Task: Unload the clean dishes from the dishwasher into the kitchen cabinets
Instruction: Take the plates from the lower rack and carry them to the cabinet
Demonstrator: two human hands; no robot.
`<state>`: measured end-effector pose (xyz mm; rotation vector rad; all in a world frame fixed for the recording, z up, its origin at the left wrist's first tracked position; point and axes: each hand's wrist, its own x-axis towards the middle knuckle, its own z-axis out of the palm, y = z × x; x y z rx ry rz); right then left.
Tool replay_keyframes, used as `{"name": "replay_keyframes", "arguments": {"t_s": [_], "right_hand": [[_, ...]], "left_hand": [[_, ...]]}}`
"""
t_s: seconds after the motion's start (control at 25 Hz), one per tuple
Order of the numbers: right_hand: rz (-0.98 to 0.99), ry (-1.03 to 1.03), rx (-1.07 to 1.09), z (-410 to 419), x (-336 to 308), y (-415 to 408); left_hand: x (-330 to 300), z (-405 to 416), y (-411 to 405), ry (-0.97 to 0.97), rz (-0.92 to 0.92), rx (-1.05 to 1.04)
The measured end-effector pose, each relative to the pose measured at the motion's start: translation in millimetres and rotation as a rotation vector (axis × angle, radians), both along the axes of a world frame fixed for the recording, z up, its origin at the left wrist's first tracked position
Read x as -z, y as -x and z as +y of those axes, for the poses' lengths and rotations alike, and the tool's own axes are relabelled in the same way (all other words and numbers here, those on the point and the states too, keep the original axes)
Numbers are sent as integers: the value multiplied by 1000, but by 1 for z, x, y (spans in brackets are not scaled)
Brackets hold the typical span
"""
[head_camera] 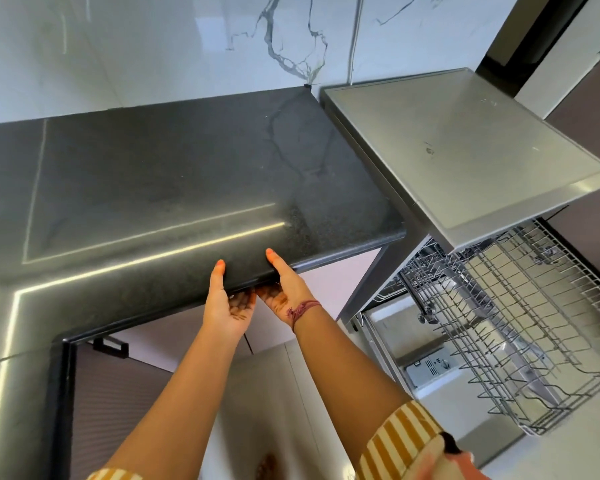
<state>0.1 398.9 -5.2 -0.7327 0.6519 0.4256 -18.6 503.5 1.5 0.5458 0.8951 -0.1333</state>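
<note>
While both your grips, left hand (226, 308) and right hand (282, 292), are cupping the bench (174, 188) edge dishless, the dishwasher rack (520, 327) is waiting at three o'clock, nearer your right.

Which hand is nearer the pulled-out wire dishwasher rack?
Right. The right hand grips the dark stone countertop's edge on the side toward the rack; the left hand is beside it, farther away.

left hand (226, 304) palm up, thumb raised | right hand (284, 289) likewise, fingers hidden | both forearms extended forward
</note>
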Motion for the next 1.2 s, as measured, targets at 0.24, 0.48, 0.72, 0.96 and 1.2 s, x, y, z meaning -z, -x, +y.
{"name": "replay_keyframes", "arguments": {"t_s": [0.24,0.48,0.72,0.96,1.2], "right_hand": [[48,185,-141,-59,-4,44],[79,216,-158,-189,-2,119],[128,271,-207,-323,13,204],[165,229,-111,-436,36,280],[171,174,-45,-520,52,334]], "left_hand": [[-2,-37,41,-175,64,163],[2,-135,140,-128,94,157],[28,-252,259,-47,223,102],[30,-331,341,-53,213,130],[15,-394,395,-90,146,87]]}}
